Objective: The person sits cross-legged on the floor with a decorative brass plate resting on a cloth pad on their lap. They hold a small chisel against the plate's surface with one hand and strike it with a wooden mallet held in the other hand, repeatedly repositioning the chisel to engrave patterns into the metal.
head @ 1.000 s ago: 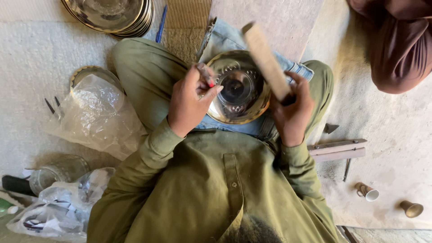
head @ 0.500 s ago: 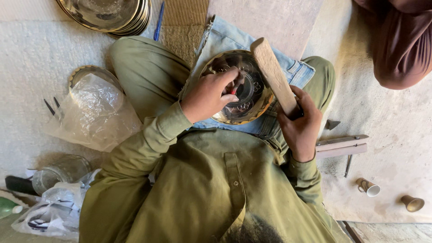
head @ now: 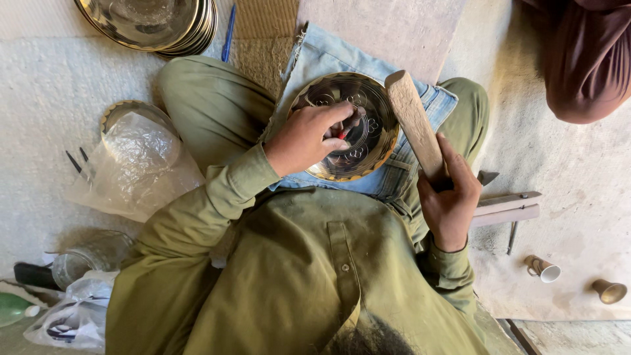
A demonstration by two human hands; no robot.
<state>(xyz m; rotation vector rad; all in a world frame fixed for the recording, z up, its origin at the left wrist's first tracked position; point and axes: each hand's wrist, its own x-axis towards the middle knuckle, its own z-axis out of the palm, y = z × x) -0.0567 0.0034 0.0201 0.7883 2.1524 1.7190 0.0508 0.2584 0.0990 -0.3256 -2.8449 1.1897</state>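
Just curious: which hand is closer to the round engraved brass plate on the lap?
Left. The left hand rests on the round engraved brass plate; the right hand grips a wooden stick beside it.

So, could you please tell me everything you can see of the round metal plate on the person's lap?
The round metal plate looks like brass: a golden rim and a darker, shiny centre with engraved curling patterns. It lies slightly tilted on a piece of blue denim cloth over the lap. The left hand rests on it, pressing a small tool to its face. The wooden mallet in the right hand crosses its right edge.
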